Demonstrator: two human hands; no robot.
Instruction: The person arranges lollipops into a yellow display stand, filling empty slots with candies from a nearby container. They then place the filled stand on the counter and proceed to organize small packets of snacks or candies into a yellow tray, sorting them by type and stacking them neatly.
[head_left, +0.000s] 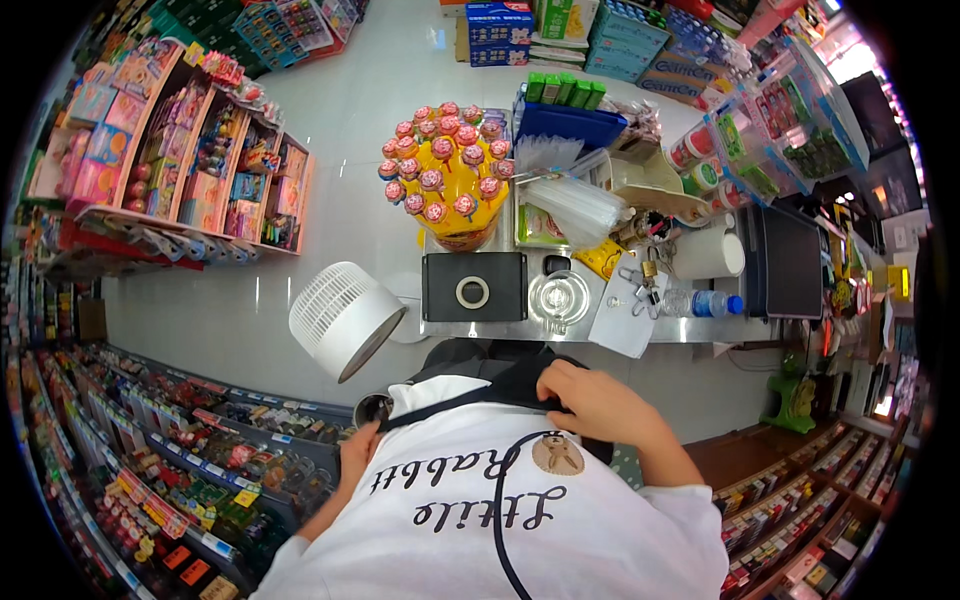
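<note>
My right hand (600, 397) is at my waist, its fingers curled against the black cloth (517, 381) over my white shirt. My left hand (361, 456) lies at the other side of my waist, near the end of a black strap (435, 409); whether it grips the strap cannot be told. Before me on the metal counter (480, 330) are a black box (442, 289) with a round ring on top, a glass ashtray (561, 296), padlocks (649, 268) by a white paper (622, 322), and a water bottle (709, 303). Behind the box stands a yellow lollipop holder (457, 195).
A white fan (345, 319) stands left of the counter. Wrapped straws (574, 202), a white cup (709, 253) and a dark monitor (786, 262) are on the counter's right half. Stocked shelves (187, 150) stand at the left, with more shelves (270, 480) at the lower left.
</note>
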